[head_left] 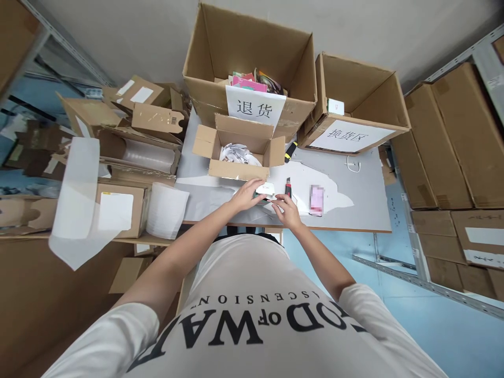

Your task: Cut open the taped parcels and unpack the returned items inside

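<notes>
Both my hands meet over a small white packet (266,188) lying on the grey table (366,199). My left hand (247,193) grips its left end, with something dark under the fingers. My right hand (285,209) pinches its right edge with the fingertips. Just beyond them stands a small open cardboard box (238,148) with crumpled white paper inside. A utility knife (289,187) lies right of the packet, and a pink phone (316,200) lies further right on a white sheet.
Two big open cartons with white labels stand at the back: one (252,68) with colourful items, another (352,107) nearly bare. Flattened boxes and plastic rolls (149,155) pile up at left. Stacked cartons on shelves (452,136) fill the right. A white cable (353,165) lies on the table.
</notes>
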Tool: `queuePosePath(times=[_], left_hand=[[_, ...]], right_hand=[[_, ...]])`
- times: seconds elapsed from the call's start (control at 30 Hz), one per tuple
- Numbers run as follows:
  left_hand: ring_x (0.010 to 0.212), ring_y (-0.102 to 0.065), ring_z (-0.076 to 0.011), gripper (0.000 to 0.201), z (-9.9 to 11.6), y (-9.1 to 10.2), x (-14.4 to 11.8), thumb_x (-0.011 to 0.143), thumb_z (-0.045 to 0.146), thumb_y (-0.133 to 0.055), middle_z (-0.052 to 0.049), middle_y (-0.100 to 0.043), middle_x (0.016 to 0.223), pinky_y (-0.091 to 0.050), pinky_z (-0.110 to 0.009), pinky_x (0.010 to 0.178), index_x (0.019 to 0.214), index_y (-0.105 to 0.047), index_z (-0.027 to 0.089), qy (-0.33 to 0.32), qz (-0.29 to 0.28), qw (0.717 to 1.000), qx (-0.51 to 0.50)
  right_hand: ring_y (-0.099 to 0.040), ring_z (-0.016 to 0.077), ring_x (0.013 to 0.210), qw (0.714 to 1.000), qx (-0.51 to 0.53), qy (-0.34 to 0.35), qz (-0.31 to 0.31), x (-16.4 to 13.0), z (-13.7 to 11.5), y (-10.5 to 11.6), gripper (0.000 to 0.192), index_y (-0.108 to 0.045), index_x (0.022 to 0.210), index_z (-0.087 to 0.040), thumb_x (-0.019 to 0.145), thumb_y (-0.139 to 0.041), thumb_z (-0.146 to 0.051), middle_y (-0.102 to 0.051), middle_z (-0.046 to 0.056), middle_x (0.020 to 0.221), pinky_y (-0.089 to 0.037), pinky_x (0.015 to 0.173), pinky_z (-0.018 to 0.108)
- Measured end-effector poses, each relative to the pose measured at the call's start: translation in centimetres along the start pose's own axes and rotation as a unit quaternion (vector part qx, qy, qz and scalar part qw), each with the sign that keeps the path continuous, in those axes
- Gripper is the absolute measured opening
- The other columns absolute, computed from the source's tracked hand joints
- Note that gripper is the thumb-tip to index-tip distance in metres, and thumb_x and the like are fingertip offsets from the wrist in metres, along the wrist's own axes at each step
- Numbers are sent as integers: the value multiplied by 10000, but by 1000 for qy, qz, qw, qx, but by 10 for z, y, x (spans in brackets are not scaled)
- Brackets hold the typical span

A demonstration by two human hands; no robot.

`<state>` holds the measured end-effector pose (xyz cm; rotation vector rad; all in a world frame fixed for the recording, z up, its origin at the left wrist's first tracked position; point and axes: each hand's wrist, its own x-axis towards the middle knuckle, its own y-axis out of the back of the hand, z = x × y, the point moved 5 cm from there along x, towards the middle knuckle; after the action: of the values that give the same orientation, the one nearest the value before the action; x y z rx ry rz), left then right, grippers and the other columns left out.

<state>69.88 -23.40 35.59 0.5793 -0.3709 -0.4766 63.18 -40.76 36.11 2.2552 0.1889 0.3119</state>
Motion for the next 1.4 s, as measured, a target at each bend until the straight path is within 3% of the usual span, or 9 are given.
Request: queuePosePath(times=[0.27, 0.47, 0.63, 0.8, 0.9, 1.0, 1.13, 1.27, 1.4], left_hand=[[1247, -492, -264, 476, 1, -3, -2, 878, 417, -538, -144, -519, 1324, -412, -421, 1052, 1277, -514, 159, 4, 3, 1000, -1], [1229, -510, -261, 472, 1, -4, 0, 875, 424, -541, -134, -544, 1299, -417, -417, 1048, 1267, -530, 160, 14, 5, 1000, 3], [1222, -516, -257, 467, 1, -4, 1, 884, 423, -527, -134, -550, 1291, -422, -411, 1045, 1268, -532, 158, 16, 4, 1000, 7], [1270, -473, -260, 491, 2, -3, 1, 887, 414, -523, -141, -517, 1332, -386, -406, 1078, 1299, -506, 148, 30, -17, 999, 7], [1320, -418, -254, 548, 0, -3, -2, 890, 418, -514, -148, -449, 1404, -346, -396, 1107, 1356, -446, 138, 38, -42, 998, 6], [1370, -352, -257, 626, -3, -4, -5, 886, 448, -510, -153, -375, 1466, -318, -398, 1122, 1414, -371, 141, 43, -75, 996, 4], [1402, -300, -251, 670, -7, -6, -7, 890, 466, -494, -157, -306, 1516, -279, -395, 1141, 1446, -314, 138, 36, -103, 994, 4], [1415, -274, -230, 669, -8, -6, -6, 900, 483, -471, -149, -284, 1532, -257, -375, 1151, 1447, -306, 136, 20, -113, 993, 4], [1430, -233, -223, 662, -8, -4, -7, 922, 494, -416, -144, -230, 1553, -250, -384, 1153, 1466, -263, 148, 15, -120, 993, 0]], right_hand=[[-593, 225, 1020, 997, -55, 30, -45, 1, -9, 0, 268, -656, 1090, -244, 927, -454, -312, -568, 106, 1157, -536, 853, 381], [-538, 292, 1059, 977, -162, 30, -132, 13, -21, -2, 229, -653, 1070, -231, 899, -506, -268, -538, 138, 1194, -517, 836, 446], [-493, 342, 1095, 971, -192, 25, -140, 20, -31, -1, 211, -672, 1032, -216, 842, -604, -280, -506, 177, 1233, -517, 825, 502], [-548, 287, 1069, 986, -131, 21, -96, 11, -29, -2, 226, -672, 1051, -225, 878, -547, -299, -518, 145, 1243, -536, 846, 469], [-601, 221, 1010, 999, -51, -4, -1, 6, -23, 6, 248, -660, 1042, -236, 931, -452, -312, -567, 109, 1184, -535, 885, 402], [-559, 253, 1117, 997, -42, -21, 62, 10, -16, 15, 289, -606, 1151, -234, 923, -477, -354, -558, 124, 1222, -513, 913, 417], [-519, 258, 1163, 991, -117, 64, -12, 28, -19, 13, 332, -548, 1249, -228, 955, -396, -247, -537, 132, 1295, -466, 914, 415], [-543, 227, 1083, 957, -205, 180, -94, 35, -25, 9, 345, -578, 1199, -241, 972, -328, -169, -603, 105, 1210, -423, 861, 378], [-553, 204, 1013, 929, -241, 253, -120, 35, -27, 11, 331, -568, 1203, -240, 971, -349, -154, -646, 88, 1112, -397, 852, 360]])
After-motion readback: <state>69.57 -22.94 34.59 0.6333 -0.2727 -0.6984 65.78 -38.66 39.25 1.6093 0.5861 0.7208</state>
